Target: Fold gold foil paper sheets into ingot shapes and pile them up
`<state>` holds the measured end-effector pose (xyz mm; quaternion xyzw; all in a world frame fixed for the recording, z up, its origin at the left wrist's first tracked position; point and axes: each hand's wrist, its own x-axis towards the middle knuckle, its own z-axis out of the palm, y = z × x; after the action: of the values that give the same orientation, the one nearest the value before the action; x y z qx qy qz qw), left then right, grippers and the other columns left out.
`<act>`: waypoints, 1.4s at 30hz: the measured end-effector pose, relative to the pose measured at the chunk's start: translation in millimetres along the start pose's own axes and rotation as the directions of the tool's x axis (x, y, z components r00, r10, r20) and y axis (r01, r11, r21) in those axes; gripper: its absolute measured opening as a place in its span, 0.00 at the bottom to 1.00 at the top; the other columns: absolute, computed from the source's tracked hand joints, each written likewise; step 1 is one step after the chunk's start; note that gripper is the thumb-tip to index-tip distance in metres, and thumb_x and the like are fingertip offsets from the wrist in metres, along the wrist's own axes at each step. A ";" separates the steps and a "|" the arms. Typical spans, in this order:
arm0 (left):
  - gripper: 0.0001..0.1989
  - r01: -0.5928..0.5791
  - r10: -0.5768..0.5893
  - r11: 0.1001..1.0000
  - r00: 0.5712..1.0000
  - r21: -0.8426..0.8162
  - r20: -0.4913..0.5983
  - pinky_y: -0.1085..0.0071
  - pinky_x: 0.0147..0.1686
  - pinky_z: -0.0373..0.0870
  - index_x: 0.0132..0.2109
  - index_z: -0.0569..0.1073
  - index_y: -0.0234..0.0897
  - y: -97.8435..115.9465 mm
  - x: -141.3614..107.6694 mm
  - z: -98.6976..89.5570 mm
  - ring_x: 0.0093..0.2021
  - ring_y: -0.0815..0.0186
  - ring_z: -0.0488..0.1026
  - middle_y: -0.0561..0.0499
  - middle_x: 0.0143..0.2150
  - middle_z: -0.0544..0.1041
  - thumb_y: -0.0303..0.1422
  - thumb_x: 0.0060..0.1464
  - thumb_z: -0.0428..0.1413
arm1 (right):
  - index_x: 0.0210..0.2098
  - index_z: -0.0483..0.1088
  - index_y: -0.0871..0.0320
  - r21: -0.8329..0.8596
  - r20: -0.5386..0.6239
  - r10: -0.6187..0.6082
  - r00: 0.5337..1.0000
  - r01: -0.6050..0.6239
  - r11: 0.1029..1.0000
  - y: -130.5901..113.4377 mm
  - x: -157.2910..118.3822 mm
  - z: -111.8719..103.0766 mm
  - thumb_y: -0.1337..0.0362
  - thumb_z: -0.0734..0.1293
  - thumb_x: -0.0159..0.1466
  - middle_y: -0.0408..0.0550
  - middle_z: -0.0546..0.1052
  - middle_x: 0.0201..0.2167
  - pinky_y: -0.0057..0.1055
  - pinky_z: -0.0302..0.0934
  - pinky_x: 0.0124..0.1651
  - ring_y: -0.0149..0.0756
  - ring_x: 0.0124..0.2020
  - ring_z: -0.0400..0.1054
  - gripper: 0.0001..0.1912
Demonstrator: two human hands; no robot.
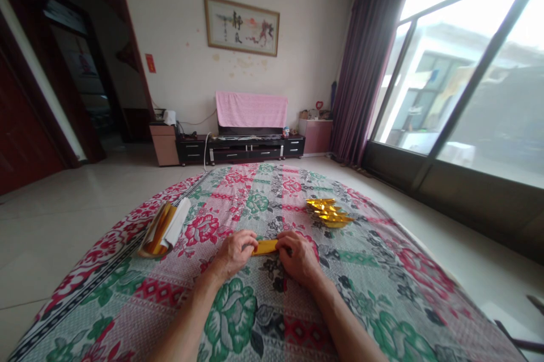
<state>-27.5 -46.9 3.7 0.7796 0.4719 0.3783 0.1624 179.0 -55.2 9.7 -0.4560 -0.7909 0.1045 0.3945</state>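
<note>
Between my hands lies a folded strip of gold paper [266,247], flat and narrow, low over the patterned tablecloth [232,316]. My left hand [236,251] pinches its left end, fingers curled. At the other end, my right hand [296,254] grips the strip between thumb and fingers. Both ends of the strip are hidden under my fingertips. Several shiny folded gold paper ingots [329,213] sit in a cluster beyond my right hand. Off to the left, a loosely rolled stack of gold and white paper sheets [164,231] rests on the cloth.
The round table's edge curves away on both sides. Across the tiled floor [106,192] stands a low black TV cabinet [246,149], with a pink cloth [251,109] over the TV. A large window [459,79] and purple curtain [361,62] are at the right.
</note>
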 end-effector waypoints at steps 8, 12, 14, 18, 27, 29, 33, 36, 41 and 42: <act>0.09 -0.014 0.014 1.000 1.000 0.024 0.004 0.69 0.49 0.67 0.30 0.76 0.38 3.0 0.0 -1.3 0.45 0.66 0.72 0.49 0.42 0.76 0.24 0.47 0.52 | 0.27 0.71 0.56 0.004 0.013 -0.001 1.000 0.001 1.000 0.5 -0.2 -0.3 0.74 0.61 0.53 0.45 0.75 0.38 0.31 0.58 0.45 0.34 0.39 0.68 0.10; 0.09 -0.019 0.019 1.000 1.000 0.024 -0.002 0.71 0.49 0.67 0.32 0.76 0.38 4.3 0.1 -1.7 0.45 0.66 0.72 0.49 0.42 0.77 0.24 0.47 0.52 | 0.28 0.71 0.56 0.003 0.018 0.002 1.000 -0.002 1.000 0.2 -0.2 -1.3 0.75 0.61 0.52 0.44 0.75 0.38 0.30 0.58 0.46 0.34 0.40 0.67 0.10; 0.10 -0.032 0.032 0.999 0.999 0.016 0.002 0.71 0.49 0.67 0.36 0.76 0.38 6.3 0.1 -2.6 0.45 0.67 0.72 0.50 0.42 0.77 0.25 0.49 0.51 | 0.29 0.70 0.56 0.003 0.017 -0.003 1.000 0.003 1.000 -0.1 0.4 -1.6 0.74 0.61 0.53 0.44 0.75 0.37 0.30 0.57 0.46 0.34 0.40 0.67 0.10; 0.10 -0.013 0.013 1.000 1.000 0.026 0.017 0.70 0.49 0.67 0.41 0.75 0.38 12.2 0.2 -3.4 0.44 0.65 0.72 0.49 0.43 0.77 0.32 0.52 0.53 | 0.31 0.70 0.56 -0.012 0.003 0.006 1.000 -0.006 1.000 -0.5 3.3 -1.7 0.71 0.60 0.58 0.45 0.75 0.33 0.27 0.58 0.41 0.33 0.35 0.67 0.08; 0.12 0.024 -0.021 0.983 1.000 0.184 -0.016 0.69 0.43 0.67 0.36 0.76 0.38 11.0 15.2 8.6 0.39 0.65 0.72 0.50 0.36 0.77 0.24 0.50 0.49 | 0.35 0.70 0.55 -0.040 -0.019 0.069 0.997 -0.070 0.997 2.4 8.0 -0.9 0.68 0.57 0.61 0.44 0.75 0.31 0.26 0.57 0.36 0.33 0.32 0.68 0.10; 0.11 0.037 -0.038 0.978 0.999 0.206 0.003 0.70 0.40 0.67 0.34 0.76 0.39 10.8 21.8 7.7 0.37 0.65 0.72 0.51 0.34 0.77 0.24 0.49 0.50 | 0.35 0.70 0.55 -0.073 0.001 0.057 0.998 -0.056 0.996 5.2 10.5 -2.1 0.70 0.58 0.60 0.44 0.76 0.31 0.25 0.57 0.36 0.33 0.32 0.68 0.11; 0.11 0.055 -0.068 0.979 0.996 0.198 0.058 0.71 0.37 0.67 0.33 0.77 0.39 8.2 36.0 5.7 0.34 0.65 0.73 0.52 0.32 0.78 0.25 0.48 0.50 | 0.32 0.72 0.55 -0.176 0.059 0.051 0.997 -0.040 0.984 13.0 21.6 -6.1 0.72 0.59 0.57 0.44 0.76 0.29 0.24 0.56 0.35 0.33 0.31 0.68 0.12; 0.12 0.038 -0.049 0.976 0.998 0.213 0.046 0.71 0.38 0.66 0.34 0.77 0.38 2.9 45.2 7.3 0.35 0.65 0.73 0.50 0.33 0.77 0.24 0.48 0.49 | 0.33 0.72 0.55 -0.188 0.069 0.049 0.996 -0.035 0.982 18.3 31.4 -7.3 0.72 0.59 0.57 0.45 0.76 0.29 0.24 0.55 0.35 0.33 0.31 0.69 0.12; 0.13 0.002 -0.011 0.976 0.999 0.218 0.039 0.72 0.40 0.66 0.38 0.76 0.39 -7.4 54.1 8.6 0.37 0.65 0.72 0.50 0.36 0.77 0.25 0.48 0.50 | 0.34 0.72 0.56 -0.132 0.070 0.016 0.997 -0.007 0.991 23.4 41.1 -4.7 0.72 0.58 0.57 0.44 0.76 0.29 0.23 0.55 0.33 0.31 0.29 0.68 0.12; 0.13 -0.008 -0.002 0.976 0.999 0.219 0.049 0.72 0.39 0.66 0.40 0.76 0.40 -9.1 55.1 8.2 0.37 0.66 0.72 0.51 0.36 0.77 0.25 0.48 0.51 | 0.34 0.72 0.56 -0.117 0.070 0.007 0.998 0.001 0.993 24.2 42.0 -4.1 0.72 0.58 0.57 0.44 0.76 0.29 0.23 0.55 0.33 0.31 0.29 0.68 0.12</act>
<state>-12.2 5.8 16.7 0.8025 0.5055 0.3051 0.0861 185.9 -8.7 21.9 -0.4757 -0.8082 0.0743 0.3390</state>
